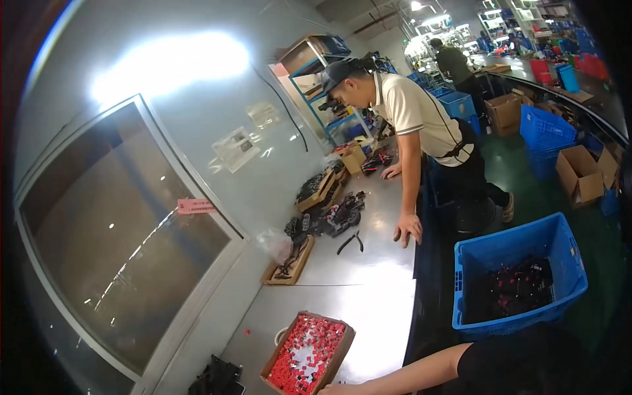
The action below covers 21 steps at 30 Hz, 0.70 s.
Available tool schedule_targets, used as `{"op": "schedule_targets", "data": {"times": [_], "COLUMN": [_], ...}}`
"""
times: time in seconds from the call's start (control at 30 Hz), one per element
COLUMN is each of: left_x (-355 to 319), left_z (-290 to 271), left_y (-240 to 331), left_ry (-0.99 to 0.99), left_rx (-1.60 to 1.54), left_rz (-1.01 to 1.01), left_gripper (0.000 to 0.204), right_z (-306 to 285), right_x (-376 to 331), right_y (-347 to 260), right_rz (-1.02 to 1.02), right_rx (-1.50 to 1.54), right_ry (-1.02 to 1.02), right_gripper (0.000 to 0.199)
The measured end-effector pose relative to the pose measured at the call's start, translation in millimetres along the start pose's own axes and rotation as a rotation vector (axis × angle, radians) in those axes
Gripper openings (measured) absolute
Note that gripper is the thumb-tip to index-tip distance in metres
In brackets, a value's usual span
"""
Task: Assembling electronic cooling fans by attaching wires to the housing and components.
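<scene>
Head view: a box of small red parts [307, 354] at the near edge of the steel tabletop [368, 309], reached from the lower edge.

A forearm is stretched in from the lower right, its hand [337, 389] touching the box's near corner; which hand it is, and whether the fingers are open or closed, cannot be told. The other hand is not seen. The box is seen full, so the work is judged barely begun. Farther along the tabletop, pliers [351, 242], trays of dark parts [320, 189] and a co-worker's hand [408, 228] are seen. A blue crate [520, 276] stands on the green floor beside it; a window [118, 237] fills the left wall.
</scene>
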<state>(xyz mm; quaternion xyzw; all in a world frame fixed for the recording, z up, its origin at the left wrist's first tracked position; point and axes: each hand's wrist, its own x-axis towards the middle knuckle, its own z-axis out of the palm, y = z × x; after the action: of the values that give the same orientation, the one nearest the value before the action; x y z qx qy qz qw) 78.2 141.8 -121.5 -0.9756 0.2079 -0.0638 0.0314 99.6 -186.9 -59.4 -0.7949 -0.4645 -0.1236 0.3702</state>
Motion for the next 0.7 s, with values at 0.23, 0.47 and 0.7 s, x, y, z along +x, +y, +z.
{"op": "schedule_targets", "data": {"times": [0.23,0.47,0.7], "left_x": [33,7,60], "left_z": [-31,-105,-22], "left_y": [5,76,11], "left_ry": [-0.052,0.285,0.361], "left_rx": [-0.478,0.007,-0.267], "left_rz": [-0.360,0.049,-0.055], "left_gripper": [0.054,0.062,0.061], "right_z": [-12,-23,7], "right_x": [10,4,-10], "right_y": [8,3,11], "right_rz": [0.012,0.033,0.006], "right_rx": [-0.015,-0.007,0.070], "right_ry": [-0.052,-0.067,-0.023], "right_gripper": [0.033,0.036,0.036]}}
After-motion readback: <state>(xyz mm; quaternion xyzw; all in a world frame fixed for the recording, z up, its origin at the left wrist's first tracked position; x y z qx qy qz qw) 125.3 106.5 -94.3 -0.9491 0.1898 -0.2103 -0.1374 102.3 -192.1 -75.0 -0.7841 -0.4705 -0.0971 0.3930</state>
